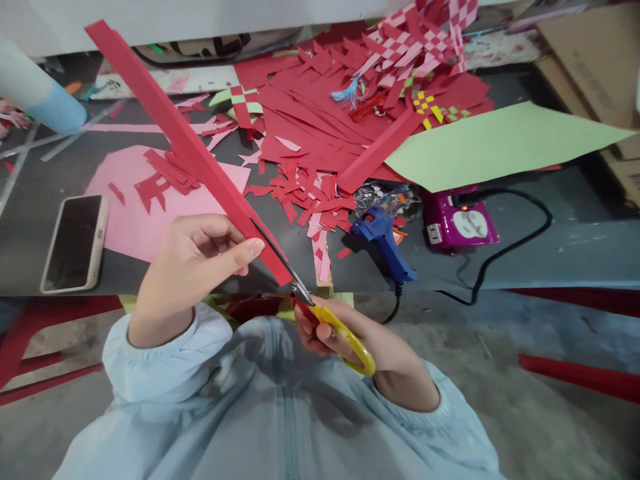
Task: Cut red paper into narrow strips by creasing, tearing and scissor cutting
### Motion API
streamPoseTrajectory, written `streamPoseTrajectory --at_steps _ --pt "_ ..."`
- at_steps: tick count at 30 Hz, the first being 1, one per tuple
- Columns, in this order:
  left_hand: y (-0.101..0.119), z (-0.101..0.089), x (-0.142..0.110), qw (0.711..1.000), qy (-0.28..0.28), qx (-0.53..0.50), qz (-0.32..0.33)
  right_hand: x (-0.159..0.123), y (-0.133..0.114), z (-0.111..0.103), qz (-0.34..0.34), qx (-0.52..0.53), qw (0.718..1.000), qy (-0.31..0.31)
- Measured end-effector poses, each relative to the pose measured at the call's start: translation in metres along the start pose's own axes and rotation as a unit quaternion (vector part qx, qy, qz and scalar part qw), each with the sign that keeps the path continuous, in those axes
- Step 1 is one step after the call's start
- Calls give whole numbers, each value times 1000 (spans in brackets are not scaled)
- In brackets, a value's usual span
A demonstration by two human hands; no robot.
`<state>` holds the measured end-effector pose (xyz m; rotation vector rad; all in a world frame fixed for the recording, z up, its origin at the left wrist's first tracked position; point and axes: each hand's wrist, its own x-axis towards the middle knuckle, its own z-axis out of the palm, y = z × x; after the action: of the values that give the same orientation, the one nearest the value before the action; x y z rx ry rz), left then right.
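Observation:
A long red paper strip [200, 157], which looks folded or layered, slants up and to the left over the table. My left hand [200, 257] pinches it near its lower end between thumb and fingers. In my right hand [325, 330] are scissors [345, 337] with yellow handles. Their metal blades lie along the lower part of the strip, one blade across its face close to my left thumb. Where the other blade runs is mostly hidden by the paper. Beneath the strip, pink paper [135, 233] carries several red cut pieces [173, 172].
A phone [75, 243] lies at the left near the table edge. Ahead are red paper sheets [310, 120], scraps and checkered woven pieces [400, 43]. Green paper [500, 147], a blue glue gun [383, 243] and a purple power socket box [460, 223] with a black cable sit to the right.

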<state>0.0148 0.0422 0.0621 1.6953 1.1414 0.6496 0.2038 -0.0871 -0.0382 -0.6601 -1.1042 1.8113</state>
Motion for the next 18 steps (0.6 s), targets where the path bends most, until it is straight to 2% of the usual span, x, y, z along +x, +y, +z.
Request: streamPoseTrajectory --at_steps 7,12,18 --pt "-3 -12 4 999 -36 -7 18 -1 -2 -1 3 -6 1000 9" --pt "-7 -23 6 998 1 -36 50 -1 -5 -2 17 -24 1000 -8" --pt "-6 -17 4 996 34 -59 52 0 -4 -1 18 -10 1000 -11"
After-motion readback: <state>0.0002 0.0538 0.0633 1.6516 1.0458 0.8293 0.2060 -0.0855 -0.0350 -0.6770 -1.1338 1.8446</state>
